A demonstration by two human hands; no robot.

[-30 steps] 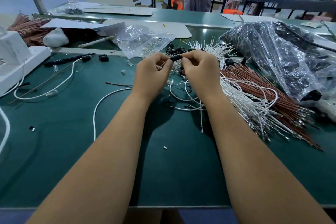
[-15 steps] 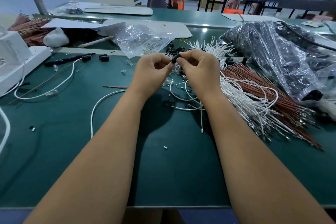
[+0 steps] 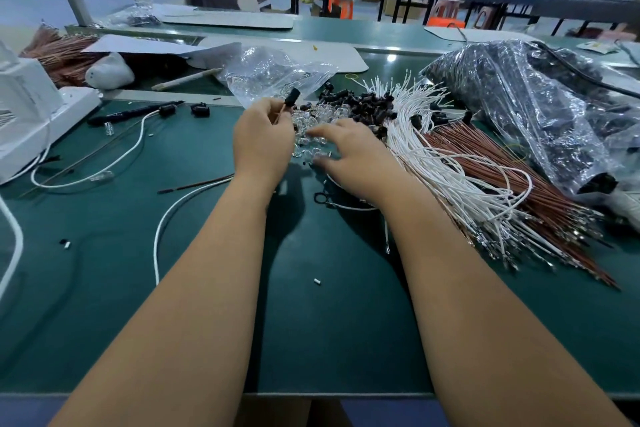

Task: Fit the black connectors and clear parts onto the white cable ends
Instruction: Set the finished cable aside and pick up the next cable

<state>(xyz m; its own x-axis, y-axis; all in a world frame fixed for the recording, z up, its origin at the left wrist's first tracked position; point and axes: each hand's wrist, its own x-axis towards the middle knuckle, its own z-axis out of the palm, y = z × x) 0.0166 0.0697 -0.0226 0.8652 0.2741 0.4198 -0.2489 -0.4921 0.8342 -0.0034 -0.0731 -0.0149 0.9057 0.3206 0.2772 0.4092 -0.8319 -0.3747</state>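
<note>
Left hand (image 3: 261,139) pinches a cable end carrying a black connector (image 3: 292,96); right hand (image 3: 349,154), fingers spread, reaches into the clear parts (image 3: 311,130) on the worktop (image 3: 173,288).

Head view — forward, down, close over bench (image 3: 104,288).

The green worktop (image 3: 329,333) carries a heap of black connectors (image 3: 360,104) and clear parts (image 3: 311,121) just beyond the hands. To their right lies a fanned bundle of white cables (image 3: 460,180) beside brown wires (image 3: 512,177), with a plastic bag of black parts (image 3: 519,97) farther right. A clear bag (image 3: 270,74) sits beyond the hands. To their left lie a loose white cable (image 3: 169,215), a thin brown wire (image 3: 194,185) and a white power strip (image 3: 45,128).
</note>
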